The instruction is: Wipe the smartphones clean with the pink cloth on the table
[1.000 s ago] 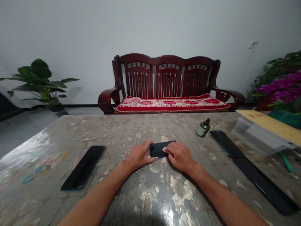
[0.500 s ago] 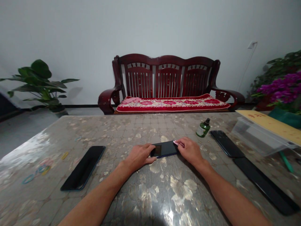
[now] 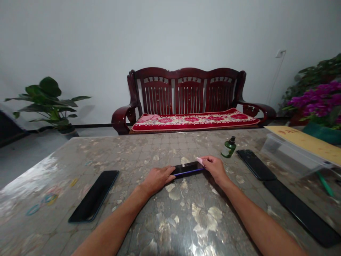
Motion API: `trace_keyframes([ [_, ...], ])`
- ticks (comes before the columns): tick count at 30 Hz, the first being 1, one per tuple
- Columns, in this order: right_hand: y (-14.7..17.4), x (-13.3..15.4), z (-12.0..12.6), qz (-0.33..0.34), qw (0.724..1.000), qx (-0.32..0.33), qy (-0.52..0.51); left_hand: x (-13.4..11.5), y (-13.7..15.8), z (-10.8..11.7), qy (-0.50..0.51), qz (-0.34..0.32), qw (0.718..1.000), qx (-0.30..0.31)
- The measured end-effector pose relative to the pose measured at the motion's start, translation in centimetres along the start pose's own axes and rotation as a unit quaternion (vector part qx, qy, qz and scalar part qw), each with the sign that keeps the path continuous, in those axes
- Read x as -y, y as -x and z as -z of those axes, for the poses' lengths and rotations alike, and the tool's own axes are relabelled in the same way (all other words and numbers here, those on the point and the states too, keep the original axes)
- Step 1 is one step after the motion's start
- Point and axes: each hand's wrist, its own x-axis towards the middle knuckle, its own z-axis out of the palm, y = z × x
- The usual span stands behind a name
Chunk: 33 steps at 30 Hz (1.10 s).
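A phone with a dark screen and a blue-purple edge (image 3: pixel 188 169) lies crosswise in front of me, its near edge tilted up a little. My left hand (image 3: pixel 159 179) grips its left end, thumb on the near side and fingers over the top. At the right end, my right hand (image 3: pixel 214 168) pinches a small pale pink cloth (image 3: pixel 199 161) against the phone's corner. Most of the cloth is hidden under the fingers. A green spray bottle (image 3: pixel 228 147) stands beyond the right hand.
Another phone (image 3: pixel 94 195) lies to the left, near several coloured rubber bands (image 3: pixel 49 199). On the right are two dark phones (image 3: pixel 257 165), (image 3: pixel 301 211) end to end, and a clear plastic box (image 3: pixel 287 154) under a yellow board (image 3: pixel 301 140). A wooden bench (image 3: pixel 188 89) stands behind the table.
The phone's near side has tipped up, showing more of its blue-purple edge. The right hand has shifted slightly, and more of the pink cloth shows. The view has tilted slightly.
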Motion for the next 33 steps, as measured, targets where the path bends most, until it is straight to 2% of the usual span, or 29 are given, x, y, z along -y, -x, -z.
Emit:
trace_keyframes([
  [4,-0.3,0.0,-0.4,-0.027,0.998,-0.012,-0.064,0.7,-0.2,-0.5,-0.016,-0.012,0.999,-0.026],
  [10,-0.7,0.1,-0.7,-0.058,0.990,-0.015,-0.128,1.6,-0.3,-1.6,-0.035,-0.029,0.992,-0.118],
  [13,-0.5,0.4,-0.8,-0.058,0.988,-0.014,-0.143,1.6,-0.3,-1.3,-0.032,-0.023,0.991,-0.125],
  [16,-0.5,0.8,-0.9,-0.064,0.986,-0.024,-0.155,1.4,-0.6,-0.4,-0.021,-0.006,0.994,-0.107],
  [22,-1.0,0.9,-0.9,-0.074,0.979,-0.045,-0.186,0.9,-2.1,1.5,-0.003,0.095,0.994,-0.058],
  [26,-1.3,0.8,-0.4,-0.082,0.971,-0.071,-0.213,0.5,-3.4,2.3,0.051,0.169,0.983,-0.044],
  [30,-1.7,0.6,0.0,-0.096,0.962,-0.082,-0.241,0.4,-4.5,2.4,0.114,0.237,0.964,-0.050],
  [33,-2.0,0.5,0.2,-0.103,0.958,-0.082,-0.256,0.7,-4.9,1.9,0.134,0.258,0.956,-0.047],
])
